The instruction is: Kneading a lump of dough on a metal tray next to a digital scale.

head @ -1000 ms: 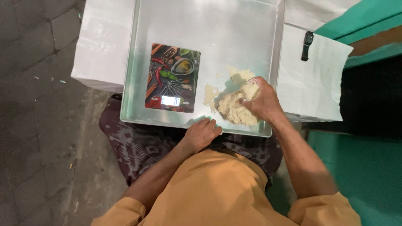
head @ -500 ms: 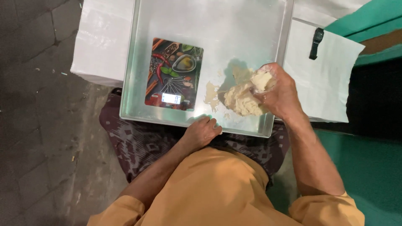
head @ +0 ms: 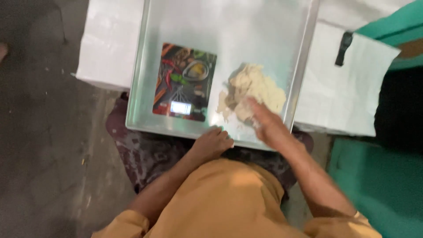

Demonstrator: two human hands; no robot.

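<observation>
A pale, crumbly dough mass (head: 257, 86) lies in the right half of a shiny metal tray (head: 143, 66). My right hand (head: 266, 123) is motion-blurred, with its fingers stretched out flat onto the near side of the dough. To the left of the dough, a flat kitchen scale (head: 185, 81) with a colourful printed top and a small lit display lies in the tray. My left hand (head: 213, 143) sits on the tray's near rim, fingers curled over the edge.
The tray rests on a white-covered table (head: 348, 88), where a small black object (head: 343, 48) lies at the right. Green painted surfaces (head: 379, 185) lie to the right, and a dark paved floor (head: 48, 145) to the left. My patterned lap cloth (head: 150, 158) is under the tray.
My right hand had lifted a lump off the dough mass; it has now come back down, fingers flat against the dough. The left hand stays on the tray rim.
</observation>
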